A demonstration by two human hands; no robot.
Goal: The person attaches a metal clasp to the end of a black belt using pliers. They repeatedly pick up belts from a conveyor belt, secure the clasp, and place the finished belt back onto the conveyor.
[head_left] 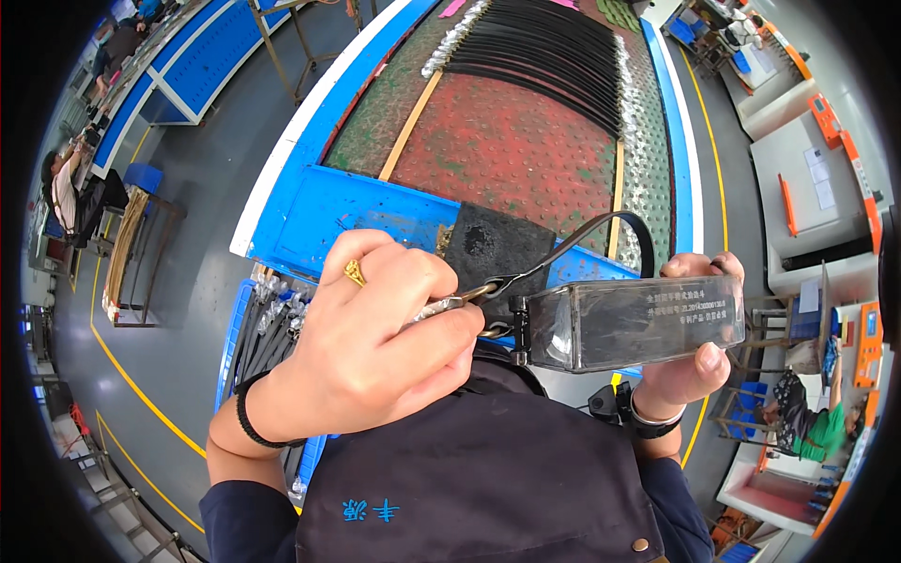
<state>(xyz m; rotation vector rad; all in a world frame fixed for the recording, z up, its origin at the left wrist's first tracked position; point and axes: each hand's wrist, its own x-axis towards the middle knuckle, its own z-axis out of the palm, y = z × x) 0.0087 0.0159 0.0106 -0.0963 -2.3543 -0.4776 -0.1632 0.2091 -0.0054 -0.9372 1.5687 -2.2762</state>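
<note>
A smoky clear rectangular plastic case (pixel 648 324) lies across my right hand (pixel 674 380), thumb on its lower edge and fingertips over its upper edge. Closed in a pinch, my left hand (pixel 385 319) holds a silver metal piece (pixel 439 308) mostly hidden by the fingers. Brass-coloured rings (pixel 488 289) show between that piece and the hinged left end of the case. From there a thin black strap (pixel 587 228) curves up and over, passing behind the case. Both hands are in front of my dark apron (pixel 469 469), above the bench's near end.
Beyond my hands stands a blue-rimmed workbench (pixel 282 220) with a red and green studded mat (pixel 507 159). Black cables (pixel 535 56) lie in a row across its far part. A dark block (pixel 502 244) sits at its near end. Left of me is a blue crate (pixel 230 347) of cables.
</note>
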